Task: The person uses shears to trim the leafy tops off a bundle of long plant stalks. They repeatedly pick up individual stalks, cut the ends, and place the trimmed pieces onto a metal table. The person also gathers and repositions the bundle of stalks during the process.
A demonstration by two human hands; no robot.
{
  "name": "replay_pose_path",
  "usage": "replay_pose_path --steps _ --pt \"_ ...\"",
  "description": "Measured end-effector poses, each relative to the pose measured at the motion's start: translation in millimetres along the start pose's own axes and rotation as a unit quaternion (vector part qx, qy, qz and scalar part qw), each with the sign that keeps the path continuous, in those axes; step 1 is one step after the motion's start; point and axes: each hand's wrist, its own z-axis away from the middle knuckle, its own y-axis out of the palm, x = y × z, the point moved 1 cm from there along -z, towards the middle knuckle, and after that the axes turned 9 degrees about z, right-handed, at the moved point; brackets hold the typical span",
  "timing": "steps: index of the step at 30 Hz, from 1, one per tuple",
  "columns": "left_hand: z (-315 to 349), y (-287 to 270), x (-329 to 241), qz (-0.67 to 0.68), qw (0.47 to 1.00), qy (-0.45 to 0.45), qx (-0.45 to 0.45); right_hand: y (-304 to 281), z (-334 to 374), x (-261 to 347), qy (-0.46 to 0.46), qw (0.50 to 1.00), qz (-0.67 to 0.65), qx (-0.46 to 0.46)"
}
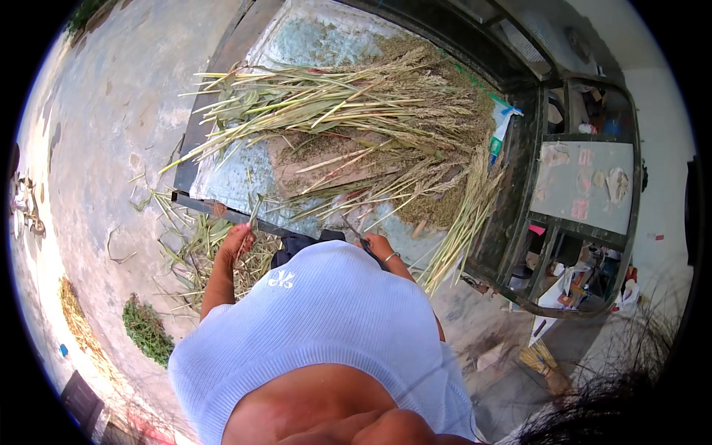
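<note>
Closely curled: left fingers (240,236) round stalk (256,211), right fingers (377,243) round thin tool (351,225)

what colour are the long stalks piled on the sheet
The stalks are pale yellow-green, seen best in the head view.

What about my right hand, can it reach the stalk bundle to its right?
Probably yes: your right hand is near the stalk bundle and nothing blocks it, though the hand seems to hold a dark tool.
</note>
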Motion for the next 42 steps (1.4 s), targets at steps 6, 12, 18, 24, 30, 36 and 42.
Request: replay_pose_path --steps 6,12,18,24,30,36,42 --pt "0 -25 2 -0.65 0.669 0.001 -0.361 -2 12 -20 0.058 0.991 -0.013 -0.122" --pt "-122 153 -31 -0.52 0.718 0.453 -0.094 -5 14 -30 0.063 0.99 -0.002 -0.123" --pt "-186 247 -43 -0.623 0.696 0.34 -0.104 -18 36 -29 0.056 0.982 -0.033 -0.179" --pt "-162 294 -21 -0.708 0.658 0.255 0.012 3 51 -55 0.122 0.956 -0.091 -0.249" --pt "-168 294 38 -0.726 0.638 0.232 0.112 9 51 -67 0.125 0.959 -0.091 -0.236" --pt "-160 292 -12 -0.613 0.625 0.481 -0.048 15 48 -75 0.088 0.954 -0.083 -0.275" --pt "-199 250 -115 -0.736 0.516 0.383 -0.211 19 46 -78 0.086 0.955 -0.102 -0.265"
